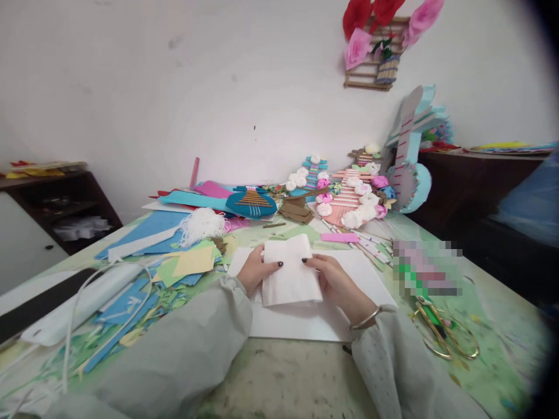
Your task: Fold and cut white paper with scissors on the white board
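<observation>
Between both hands is a white folded paper (290,279), soft-looking like tissue or crepe paper, tilted up over a white board (301,323). My left hand (255,270) grips its left edge, thumb on the front and fingers behind. On the right edge, my right hand (336,282) pinches the paper the same way, its other fingers partly hidden behind. The board lies flat on the table beneath the paper and hands.
Gold-handled scissors (445,334) lie at the right. Paper scraps (174,297), white yarn (203,226) and a power strip (87,302) are at the left. Along the wall stand paper instrument crafts (251,202) and a pink strip (339,237).
</observation>
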`<act>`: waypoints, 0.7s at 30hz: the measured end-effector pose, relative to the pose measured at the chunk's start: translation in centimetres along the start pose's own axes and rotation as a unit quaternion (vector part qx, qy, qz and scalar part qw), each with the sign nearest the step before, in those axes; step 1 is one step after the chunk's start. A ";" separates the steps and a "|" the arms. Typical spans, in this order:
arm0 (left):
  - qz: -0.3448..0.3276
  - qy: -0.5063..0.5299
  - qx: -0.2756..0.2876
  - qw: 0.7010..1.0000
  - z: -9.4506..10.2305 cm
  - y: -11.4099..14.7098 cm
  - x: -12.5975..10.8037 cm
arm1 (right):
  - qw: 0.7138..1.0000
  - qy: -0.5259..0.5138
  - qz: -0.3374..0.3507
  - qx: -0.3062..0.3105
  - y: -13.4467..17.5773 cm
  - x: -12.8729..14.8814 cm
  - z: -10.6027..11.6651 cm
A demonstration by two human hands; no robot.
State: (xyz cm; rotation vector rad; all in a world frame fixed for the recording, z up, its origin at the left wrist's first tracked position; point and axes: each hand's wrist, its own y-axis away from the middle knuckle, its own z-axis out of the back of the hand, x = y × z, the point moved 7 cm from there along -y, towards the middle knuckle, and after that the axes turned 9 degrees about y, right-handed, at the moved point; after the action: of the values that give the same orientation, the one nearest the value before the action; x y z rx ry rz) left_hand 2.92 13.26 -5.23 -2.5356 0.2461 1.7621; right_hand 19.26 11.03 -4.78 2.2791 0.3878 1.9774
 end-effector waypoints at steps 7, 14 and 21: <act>-0.045 -0.100 0.009 0.994 0.7 -0.7 -0.5 | 0.998 -0.042 -0.016 0.036 0.5 1.2 1.3; -0.042 -0.213 0.018 0.976 1.8 -1.2 -1.1 | 0.990 0.134 -0.027 -0.026 0.4 1.0 4.0; -0.151 -0.493 -0.029 0.856 2.0 -1.1 -3.3 | 0.892 0.422 -0.002 -0.164 -0.7 1.0 6.8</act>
State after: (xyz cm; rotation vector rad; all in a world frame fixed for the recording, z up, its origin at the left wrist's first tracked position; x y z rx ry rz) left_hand 0.06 14.96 -2.91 -1.2657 -0.2431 2.5989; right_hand 25.99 12.57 -4.98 1.1283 0.0859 2.6826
